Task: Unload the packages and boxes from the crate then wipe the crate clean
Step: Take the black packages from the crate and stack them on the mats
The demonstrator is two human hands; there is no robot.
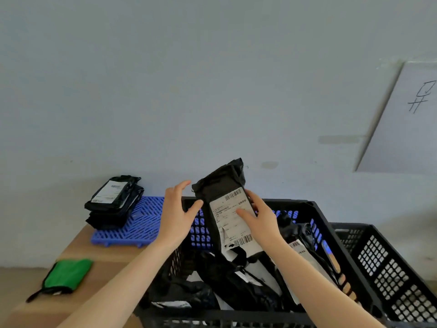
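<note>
- Head view, looking down over two bare forearms that reach out above a black crate (314, 209) with lattice sides
- A right hand (260, 216) holds a black package (222, 181) upright, leaning slightly, over the far half of the crate; the thumb lies across the front of its white shipping label (233, 223) and the fingers wrap behind its right edge
- A left hand (177, 209) is spread wide and grips nothing; its thumb tip sits at the package's left edge, though it is hard to tell whether it actually touches
- Inside the crate lie loose packages (227, 275), black bags with white labels, heaped at angles across the bottom
- To the left, a blue slatted board (139, 221) rests on a brown cardboard surface (94, 254)
- A stack of black packages (113, 202) sits on the far left corner of that board, the top one label up
- A green cloth (68, 273) with dark trim lies flat on the cardboard, nearer and further left, well apart from the crate
- A second crate (390, 268), also black lattice, stands just beside the first on its right
- A pale wall fills the background, with a white board (406, 126) bearing dark pen marks leaning against it at the right
</note>
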